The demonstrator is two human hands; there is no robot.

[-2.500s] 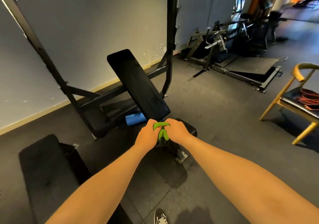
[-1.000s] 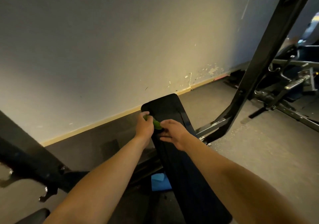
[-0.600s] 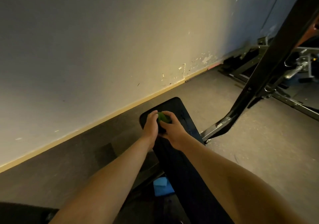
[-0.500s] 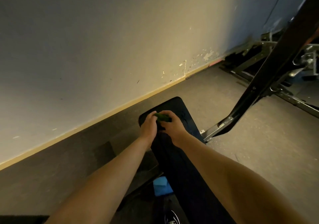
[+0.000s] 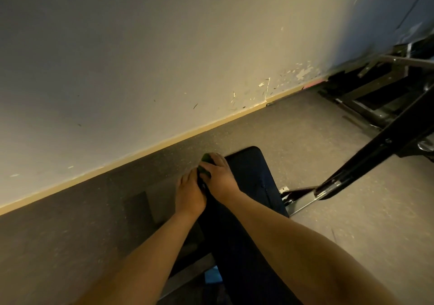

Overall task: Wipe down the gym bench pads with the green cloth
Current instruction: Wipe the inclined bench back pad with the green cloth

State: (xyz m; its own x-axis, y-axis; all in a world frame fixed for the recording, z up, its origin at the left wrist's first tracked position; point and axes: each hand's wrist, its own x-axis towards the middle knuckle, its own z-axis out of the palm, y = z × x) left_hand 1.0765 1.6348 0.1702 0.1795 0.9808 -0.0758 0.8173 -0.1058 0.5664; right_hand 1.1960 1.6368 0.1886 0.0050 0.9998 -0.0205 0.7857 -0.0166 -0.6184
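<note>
The black inclined back pad [image 5: 251, 180] of the gym bench runs from the bottom centre up toward the wall. The green cloth [image 5: 204, 164] is bunched small at the pad's top left corner, mostly hidden under my fingers. My right hand [image 5: 219, 175] covers the cloth, with its fingers curled over it on the pad. My left hand [image 5: 190, 194] is just beside it at the pad's left edge, fingers reaching to the cloth; I cannot tell whether it grips it.
The wall and its yellow skirting [image 5: 164, 140] stand just beyond the pad's top end. A black slanted rack upright [image 5: 380, 149] and its steel foot [image 5: 303, 201] are to the right. A blue object [image 5: 212, 277] lies under the bench. More machine frames [image 5: 385, 88] sit far right.
Both hands with the cloth have slid from the pad's top centre toward its top left corner. My view has tilted further down over the bench.
</note>
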